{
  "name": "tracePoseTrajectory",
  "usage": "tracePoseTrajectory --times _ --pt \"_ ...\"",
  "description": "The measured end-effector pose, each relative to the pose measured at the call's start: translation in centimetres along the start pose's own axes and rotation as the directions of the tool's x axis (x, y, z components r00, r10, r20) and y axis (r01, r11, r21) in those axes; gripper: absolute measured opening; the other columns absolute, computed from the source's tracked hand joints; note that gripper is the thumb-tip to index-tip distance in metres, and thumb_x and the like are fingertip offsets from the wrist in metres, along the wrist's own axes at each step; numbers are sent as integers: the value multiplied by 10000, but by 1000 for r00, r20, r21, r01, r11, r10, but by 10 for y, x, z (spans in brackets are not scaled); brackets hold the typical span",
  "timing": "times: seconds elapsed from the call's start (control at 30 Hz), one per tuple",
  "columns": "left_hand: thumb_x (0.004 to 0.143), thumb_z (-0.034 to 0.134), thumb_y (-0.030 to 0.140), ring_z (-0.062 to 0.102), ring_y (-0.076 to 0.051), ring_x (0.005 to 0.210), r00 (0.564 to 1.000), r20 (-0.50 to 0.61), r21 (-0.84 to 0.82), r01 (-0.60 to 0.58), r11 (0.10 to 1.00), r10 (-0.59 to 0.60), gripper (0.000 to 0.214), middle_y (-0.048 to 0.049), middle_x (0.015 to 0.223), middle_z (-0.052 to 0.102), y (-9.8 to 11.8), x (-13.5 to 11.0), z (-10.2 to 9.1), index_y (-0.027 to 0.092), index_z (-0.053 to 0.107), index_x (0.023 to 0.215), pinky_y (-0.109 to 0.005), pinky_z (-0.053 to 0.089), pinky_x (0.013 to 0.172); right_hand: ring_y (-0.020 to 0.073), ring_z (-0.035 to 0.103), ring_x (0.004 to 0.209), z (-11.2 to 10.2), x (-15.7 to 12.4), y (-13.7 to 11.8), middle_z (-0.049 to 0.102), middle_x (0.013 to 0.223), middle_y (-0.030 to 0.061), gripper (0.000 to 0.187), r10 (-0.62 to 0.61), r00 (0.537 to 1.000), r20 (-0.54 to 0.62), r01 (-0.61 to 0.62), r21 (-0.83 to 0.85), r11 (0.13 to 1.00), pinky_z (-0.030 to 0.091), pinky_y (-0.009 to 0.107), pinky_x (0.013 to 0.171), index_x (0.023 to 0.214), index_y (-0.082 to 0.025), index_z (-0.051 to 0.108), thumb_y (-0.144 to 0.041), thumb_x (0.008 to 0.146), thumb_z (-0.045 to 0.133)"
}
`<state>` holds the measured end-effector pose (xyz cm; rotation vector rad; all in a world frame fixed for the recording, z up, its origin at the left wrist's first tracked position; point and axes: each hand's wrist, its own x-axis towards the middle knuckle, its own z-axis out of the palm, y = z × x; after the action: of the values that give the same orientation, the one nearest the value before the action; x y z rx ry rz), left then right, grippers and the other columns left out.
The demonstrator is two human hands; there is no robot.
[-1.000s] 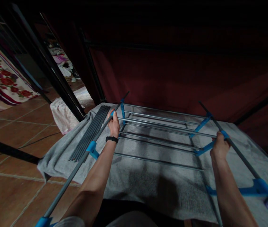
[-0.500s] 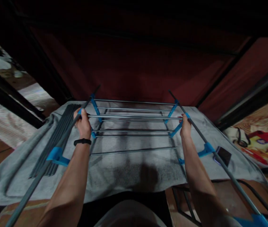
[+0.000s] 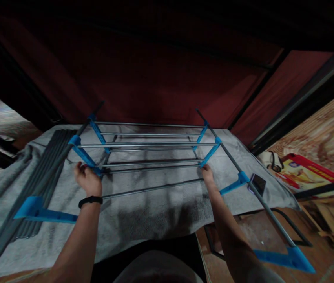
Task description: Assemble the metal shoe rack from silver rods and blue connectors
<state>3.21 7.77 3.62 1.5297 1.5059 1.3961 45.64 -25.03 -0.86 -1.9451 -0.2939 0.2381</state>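
Note:
A rack frame of grey metal tubes (image 3: 152, 146) and blue plastic brackets lies over a grey towel (image 3: 155, 208). My left hand (image 3: 86, 180), with a black wristband, is closed on the near end of a blue bracket (image 3: 84, 156) on the left side. On the right side my right hand (image 3: 206, 173) is closed on the near end of the matching blue bracket (image 3: 210, 152). Long side poles (image 3: 243, 179) run from the rack toward me on both sides, each carrying further blue brackets (image 3: 45, 212).
A bundle of dark spare tubes (image 3: 44, 165) lies on the towel at the left. A dark phone (image 3: 257, 184) rests on the towel's right edge. Dark red cloth hangs behind. A red and yellow box (image 3: 305, 173) and wooden slats lie on the floor at right.
Both hands have slid from the side poles down to the lower ends of the blue brackets. The camera has swung right, and the rack now sits nearer the middle.

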Motion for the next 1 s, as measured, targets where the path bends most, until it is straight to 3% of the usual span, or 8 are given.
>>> tracePoseTrajectory --times 0.1,0.17,0.27,0.53,0.67,0.87,1.0 --pt "780 566 165 549 -223 829 988 107 184 88 979 -109 126 -19 787 518 -12 -8 -2 226 506 871 -370 476 820 196 677 996 -1 3 5 696 1138 58 323 8 998 58 0 -129 992 578 411 902 1131 -165 676 -452 983 675" --pt "735 619 179 565 -240 790 974 164 282 106 954 -157 176 -10 695 489 -15 -9 -2 241 455 758 -367 479 761 197 682 999 -3 6 5 711 1141 62 286 10 997 76 6 -203 979 572 404 908 1121 -160 688 -405 975 685" --pt "722 675 242 606 -278 783 963 147 364 159 918 -226 244 -3 601 437 -17 -7 -1 248 436 678 -380 488 730 204 699 957 -5 9 4 764 1037 67 167 6 997 79 17 -296 955 545 340 880 1025 -152 727 -260 911 669" --pt "771 666 416 665 -352 872 959 149 448 153 881 -242 283 -10 570 438 -29 -3 -3 251 462 665 -488 525 859 255 737 936 -1 5 0 796 926 105 229 -16 1000 24 25 -466 885 529 279 793 934 -180 778 -241 821 589" --pt "714 672 446 678 -388 912 959 105 440 193 877 -264 281 -48 603 510 -32 -4 -1 257 472 654 -470 536 837 283 747 978 3 4 1 797 965 143 268 -6 1000 -12 -1 -530 848 536 299 809 997 -172 793 -238 835 590" --pt "719 667 423 671 -384 903 952 74 472 230 851 -298 291 -41 582 492 -24 -6 0 262 433 656 -453 506 807 313 750 1004 5 3 2 791 979 169 305 -4 999 -47 -23 -571 820 544 340 844 1042 -171 805 -265 848 589" --pt "716 682 374 645 -360 825 958 83 409 217 887 -273 294 -42 567 477 -18 -8 -2 263 424 630 -432 466 747 332 752 989 5 5 2 785 949 179 288 -6 997 -73 -36 -560 828 553 378 857 996 -176 806 -302 816 620"
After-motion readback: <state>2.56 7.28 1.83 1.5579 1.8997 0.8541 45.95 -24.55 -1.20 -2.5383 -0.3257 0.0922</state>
